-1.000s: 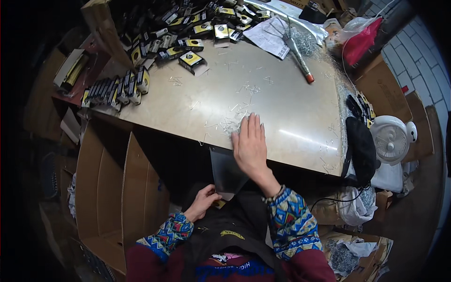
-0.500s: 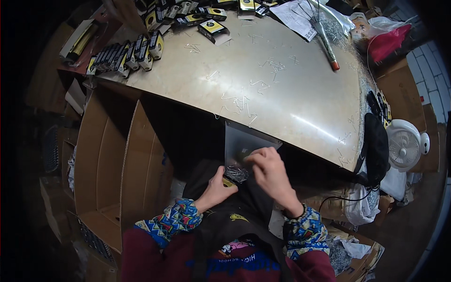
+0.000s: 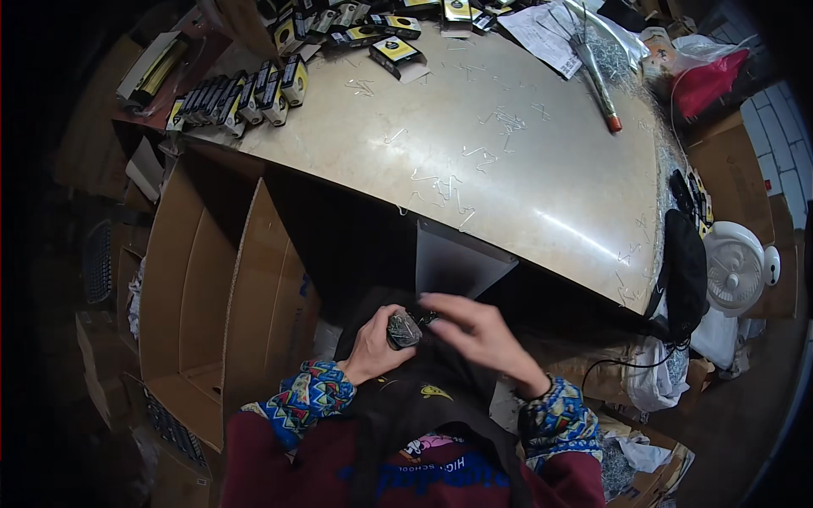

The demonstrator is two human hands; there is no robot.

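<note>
In front of my lap my left hand (image 3: 375, 349) is wrapped round a small dark box (image 3: 404, 328) packed with thin metal wire hooks. The box's open end faces up, with wire ends showing in it. My right hand (image 3: 478, 334) hovers just right of the box, its fingers stretched out and slightly blurred. A few dark wire bits (image 3: 428, 318) show under those fingers. Beyond both hands a grey metal panel (image 3: 457, 258) hangs below the table edge. Loose wire hooks (image 3: 440, 190) lie scattered on the pale tabletop (image 3: 567, 169).
Filled small boxes (image 3: 246, 97) stand in a row at the table's far left, with several emptier ones (image 3: 398, 55) behind. A wire tool with a red end (image 3: 603, 97) lies far right. Open cardboard cartons (image 3: 262, 296) stand left; a white fan (image 3: 735, 267) is on the right.
The box in my left hand has come away from the grey panel and turned so its open end shows. My right hand has dropped slightly, and its pinched fingers have spread out.
</note>
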